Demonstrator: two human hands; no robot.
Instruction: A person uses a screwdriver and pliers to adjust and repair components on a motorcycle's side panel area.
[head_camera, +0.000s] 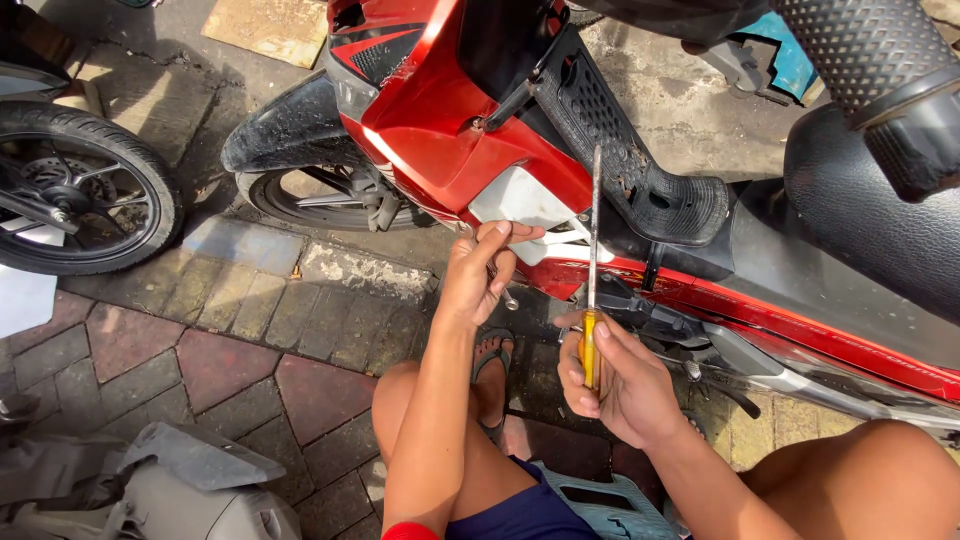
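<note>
Beside glossy red scooter (440, 130): right hand (620, 385) gripping yellow-handled screwdriver (593, 270); left hand (480, 272) pinching small metal screw (508, 298).

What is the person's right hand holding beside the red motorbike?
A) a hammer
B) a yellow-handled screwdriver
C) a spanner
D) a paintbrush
B: the right hand grips a yellow-handled screwdriver, its long metal shaft pointing up toward the red motorbike.

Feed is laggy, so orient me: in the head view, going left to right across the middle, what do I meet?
Black tyre → red scooter's front wheel → left hand → yellow-handled screwdriver in the right hand → black seat.
</note>
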